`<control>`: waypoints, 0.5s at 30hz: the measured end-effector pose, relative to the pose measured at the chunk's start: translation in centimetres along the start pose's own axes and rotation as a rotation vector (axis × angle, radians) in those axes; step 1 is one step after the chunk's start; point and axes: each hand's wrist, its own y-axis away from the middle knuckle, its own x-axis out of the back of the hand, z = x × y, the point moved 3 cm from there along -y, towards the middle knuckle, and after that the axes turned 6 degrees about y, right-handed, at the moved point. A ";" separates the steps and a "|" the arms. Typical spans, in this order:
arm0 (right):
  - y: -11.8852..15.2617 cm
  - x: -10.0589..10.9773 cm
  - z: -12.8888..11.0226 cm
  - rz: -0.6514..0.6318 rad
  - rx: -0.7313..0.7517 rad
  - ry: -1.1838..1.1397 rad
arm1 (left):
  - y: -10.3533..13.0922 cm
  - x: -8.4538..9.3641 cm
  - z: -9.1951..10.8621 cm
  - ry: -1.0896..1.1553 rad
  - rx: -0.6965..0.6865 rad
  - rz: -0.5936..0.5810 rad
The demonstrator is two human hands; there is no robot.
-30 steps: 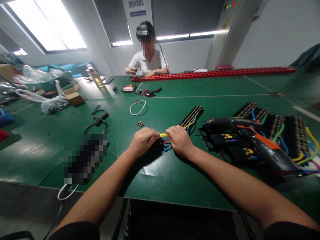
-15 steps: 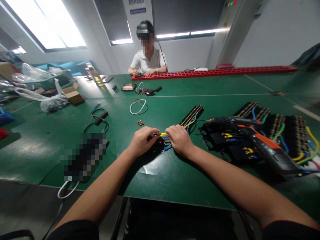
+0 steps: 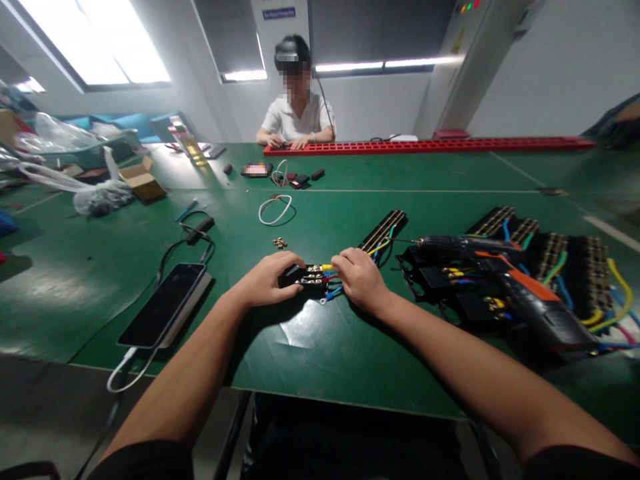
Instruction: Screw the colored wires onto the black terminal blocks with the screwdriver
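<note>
A small black terminal block [image 3: 314, 281] with brass contacts lies on the green table in front of me. My left hand [image 3: 265, 281] is closed around its left end, thumb on the near side and fingers on the far side. At the block's right side my right hand [image 3: 361, 277] has its fingers curled together on a yellow wire [image 3: 327, 267]. Red and blue wires run under that hand. One blue wire [image 3: 332, 295] ends in a bare ring lug at the block's near corner. Beyond the left hand sits a small pile of brass screws [image 3: 280, 243].
To the right, an orange-black power screwdriver [image 3: 540, 287] lies over wired black blocks [image 3: 440, 280]. Several long terminal strips [image 3: 600, 267] stand behind it. A phone [image 3: 163, 307] on a charging cable is at left. Across the table a person [image 3: 299, 110] sits behind a red rail [image 3: 425, 145].
My left hand has shifted left and opened from a pinch at the yellow lug to a grip around the block's end. The block's contacts now show. My right hand has stayed nearly still.
</note>
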 end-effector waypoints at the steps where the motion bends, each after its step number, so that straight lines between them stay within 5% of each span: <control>1: 0.0 -0.1 0.1 -0.015 -0.004 -0.019 | 0.0 -0.1 -0.1 0.004 0.008 -0.008; 15: -0.7 0.1 0.6 -0.097 -0.086 -0.290 | -0.4 -1.0 0.1 0.011 -0.038 0.031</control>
